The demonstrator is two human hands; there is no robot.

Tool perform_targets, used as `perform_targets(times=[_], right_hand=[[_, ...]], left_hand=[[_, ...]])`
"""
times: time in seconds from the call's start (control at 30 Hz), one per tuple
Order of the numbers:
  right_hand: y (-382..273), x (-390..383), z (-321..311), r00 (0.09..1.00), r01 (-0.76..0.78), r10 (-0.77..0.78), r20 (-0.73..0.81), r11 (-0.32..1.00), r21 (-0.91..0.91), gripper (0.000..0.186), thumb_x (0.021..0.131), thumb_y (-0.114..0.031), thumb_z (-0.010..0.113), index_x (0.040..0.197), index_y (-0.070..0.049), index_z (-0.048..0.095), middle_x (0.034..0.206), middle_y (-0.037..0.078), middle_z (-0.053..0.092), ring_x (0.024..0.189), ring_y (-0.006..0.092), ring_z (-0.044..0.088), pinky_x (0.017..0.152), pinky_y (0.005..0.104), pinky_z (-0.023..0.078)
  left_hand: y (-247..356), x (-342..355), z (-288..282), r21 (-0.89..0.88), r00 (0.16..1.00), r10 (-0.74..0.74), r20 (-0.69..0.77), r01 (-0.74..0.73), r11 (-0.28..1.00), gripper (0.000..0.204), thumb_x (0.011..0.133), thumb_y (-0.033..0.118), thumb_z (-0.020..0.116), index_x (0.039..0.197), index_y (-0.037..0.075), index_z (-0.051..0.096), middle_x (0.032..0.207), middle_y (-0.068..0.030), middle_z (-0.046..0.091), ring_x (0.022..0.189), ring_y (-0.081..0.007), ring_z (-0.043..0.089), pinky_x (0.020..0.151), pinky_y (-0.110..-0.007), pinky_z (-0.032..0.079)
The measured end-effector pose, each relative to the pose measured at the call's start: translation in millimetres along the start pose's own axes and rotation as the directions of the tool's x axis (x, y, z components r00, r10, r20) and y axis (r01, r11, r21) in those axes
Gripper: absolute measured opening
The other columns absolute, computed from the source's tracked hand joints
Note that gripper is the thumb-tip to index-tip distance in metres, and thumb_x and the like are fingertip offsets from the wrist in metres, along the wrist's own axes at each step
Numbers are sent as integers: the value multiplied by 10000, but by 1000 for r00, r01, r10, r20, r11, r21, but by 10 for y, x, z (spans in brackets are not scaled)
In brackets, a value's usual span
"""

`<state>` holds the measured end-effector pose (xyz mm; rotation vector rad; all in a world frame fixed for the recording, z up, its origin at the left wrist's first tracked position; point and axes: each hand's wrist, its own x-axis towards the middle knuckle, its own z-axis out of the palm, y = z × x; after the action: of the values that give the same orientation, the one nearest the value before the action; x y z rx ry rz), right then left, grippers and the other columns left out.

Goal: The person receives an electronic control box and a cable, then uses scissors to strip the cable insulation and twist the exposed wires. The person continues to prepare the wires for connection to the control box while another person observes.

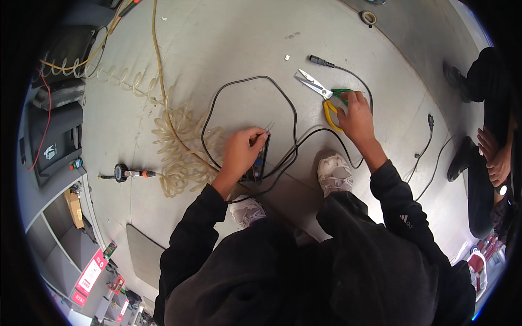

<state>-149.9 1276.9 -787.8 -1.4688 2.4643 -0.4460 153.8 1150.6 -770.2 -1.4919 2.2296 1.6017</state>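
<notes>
My left hand (242, 154) pinches a small bluish part with two thin wire leads (268, 130) between thumb and fingertips. Just under that hand lies a dark, box-like device (261, 161) with what look like electronic parts inside; the hand hides much of it. A black cable (294, 108) loops around it on the floor. My right hand (357, 119) grips the handles of a pair of scissors (328, 95), one green and one yellow. The silver blades point up and left, slightly apart, low over or on the floor.
Coiled clear hose (182, 146) spreads left of my hands, with a gauge (120, 173) beside it. A black plug (321, 61) and a tape roll (368, 19) lie farther off. Another cable (430, 122) lies right, near a seated person's hands (493, 157). My shoes (334, 173) flank the work.
</notes>
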Motion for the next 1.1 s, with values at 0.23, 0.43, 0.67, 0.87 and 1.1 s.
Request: perform_targets(times=[0.23,0.43,0.67,0.87,1.1], right_hand=[[64,-35,-54,990,58,-48,130,996,-72,518,817,-171,829,1247,-39,571,1170,182,609,1091,383,637,937,461,555],[175,-94,-76,985,79,-59,163,990,-114,566,819,-285,865,1241,-40,578,1141,160,615,1091,351,647,903,443,564],[225,17,-95,969,120,-89,232,986,-120,502,859,-348,826,1158,4,631,1085,196,666,964,388,696,843,461,575],[247,28,-44,969,9,-22,245,998,55,426,839,-276,798,1091,39,662,879,226,724,767,398,723,721,452,590],[-587,-215,-422,910,-11,-48,413,990,140,444,762,-324,806,1048,-3,695,766,160,725,670,329,729,653,402,585]], left_hand=[[-115,42,92,258,909,350,-228,-290,922,57,869,170,792,899,123,779,1103,20,721,1003,-255,564,868,-398,433],[-80,-25,192,243,858,403,-318,-337,910,69,886,161,779,918,101,769,1054,5,741,1010,-263,608,936,-404,424],[-299,85,286,8,909,344,-237,-352,936,78,901,148,773,929,76,762,1038,-10,748,969,-258,636,937,-398,436],[-249,60,340,58,888,343,-307,-343,938,78,874,152,805,916,88,790,1079,-21,725,1080,-266,573,944,-401,443],[-314,93,369,66,890,300,-344,-296,953,87,832,154,842,881,90,811,1125,-32,711,1141,-288,528,1000,-402,435]])
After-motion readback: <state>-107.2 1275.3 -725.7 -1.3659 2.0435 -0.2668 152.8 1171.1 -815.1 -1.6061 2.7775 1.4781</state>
